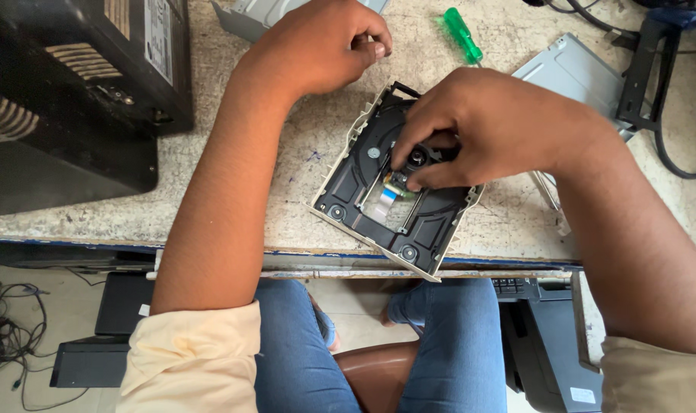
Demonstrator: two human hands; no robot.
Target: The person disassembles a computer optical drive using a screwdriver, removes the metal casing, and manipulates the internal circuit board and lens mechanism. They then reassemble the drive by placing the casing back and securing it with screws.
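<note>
Opened optical drive chassis point(363, 180) lies flat on the bench point(302, 145), rotated on the diagonal, near corner right at the front edge and slightly overhanging it. Our guess: angled that way so the wrist comes in straight over the mechanism.

Right hand point(501, 126) is over the centre of the drive, fingertips point(414, 183) pinched on the small pickup/spindle part next to the pale flat ribbon cable point(384, 203). Thumb and forefinger closed on it; palm hides the far half of the tray, so we can't tell what's under there.

Left hand point(325, 46) is loosely clenched, thumb against forefinger, resting on the bench just beyond the chassis's far corner. Can't tell if something small is held between the tips. It isn't touching the drive.

Green-handled screwdriver point(460, 34) lies set down on the bench past the drive, near both hands, likely parked within reach. Grey metal cover plate point(574, 73) sits to the right, apart from the chassis. Black computer case point(73, 92) stands at far left, well apart.
</note>
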